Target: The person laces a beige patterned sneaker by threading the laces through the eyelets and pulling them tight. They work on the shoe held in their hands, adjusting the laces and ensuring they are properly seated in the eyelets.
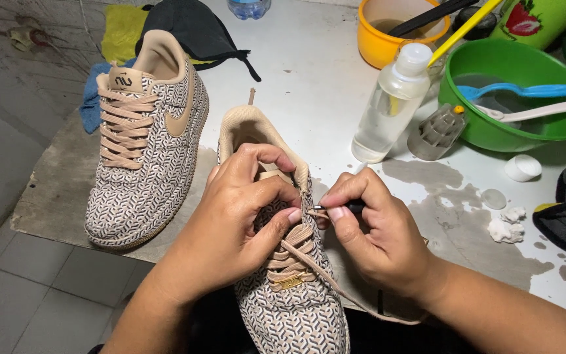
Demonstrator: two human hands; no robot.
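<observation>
Tan lace end (318, 211) pinched at the top eyelets of the near patterned sneaker (289, 288), at the front edge of a wet white tabletop (309, 72).

Left hand (230, 216) wrapped over the tongue and collar, fingers curled together, bracing the shoe; right hand (375, 229) with thumb and forefinger clamped on the lace tip. Flat woven lace judged soft, limp and light, best gripped close to its stiff tip; fabric upper pliable, sole firm enough to steady from above. Toe overhanging the table's front edge. Second laced sneaker (142, 137) just beside on the left; clear plastic bottle (391, 101), green basin (515, 98) and yellow bowl (391, 29) well apart at right rear; open room mainly behind the collar.
</observation>
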